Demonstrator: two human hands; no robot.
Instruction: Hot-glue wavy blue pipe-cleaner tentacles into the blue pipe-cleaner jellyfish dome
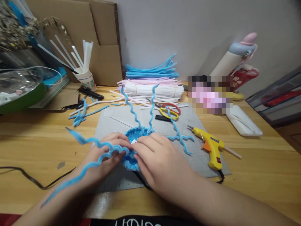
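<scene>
Between my hands, above a grey mat, is a round blue pipe-cleaner piece with wavy blue strands. Two strands rise at its far side; two more stretch left across my left wrist. My left hand has its fingers closed on the piece's left side. From the right, my right hand presses its fingertips to the middle, by a small white bit. The fingers cover much of the piece. A separate wavy blue pipe-cleaner cross lies on the mat to the right.
A yellow glue gun lies at right with a glue stick in it. Red and yellow handled scissors lie behind the hands. Bundled pipe cleaners line the wall. A cup of white sticks stands left; a bottle leans at back right.
</scene>
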